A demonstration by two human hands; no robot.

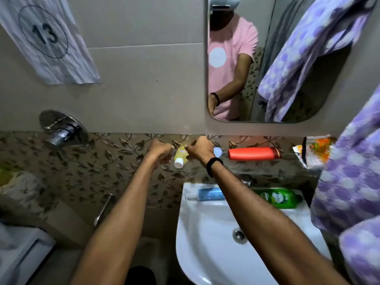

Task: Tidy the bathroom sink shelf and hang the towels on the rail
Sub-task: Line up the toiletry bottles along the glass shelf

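Both hands are working at the glass shelf [286, 155] in the centre of the frame, below the mirror [242, 112]. The right hand [200, 150] is curling its fingers onto the far end of the yellow bottle [181, 156] and appears to be pinching it. The left hand [160, 151] is sitting just beside the bottle with its fingers curled, and it cannot be told whether it is holding anything. The bottle is lying tilted at the left end of the shelf, with its white cap pointing down toward the lower frame and hanging past the shelf edge. Hazard 1: the grip is acting on one end only, so the capped end is likely hanging unsupported. A slip there risks dropping the bottle past the shelf, left of the sink [205, 233]. Hazard 2: the red bottle [254, 153] is lying on its side just right of the right hand. A nudge from the wrist risks rolling it off the shelf onto the green bottle [277, 198] and blue tube [209, 194], both lying on the sink rim below. Hazard 3: the purple towel [349, 171] is hanging along the right edge of the frame, close to the orange packet [316, 151] at the right end of the shelf. Pulling that towel risks sweeping the packet off. The rail itself is not showing clearly.
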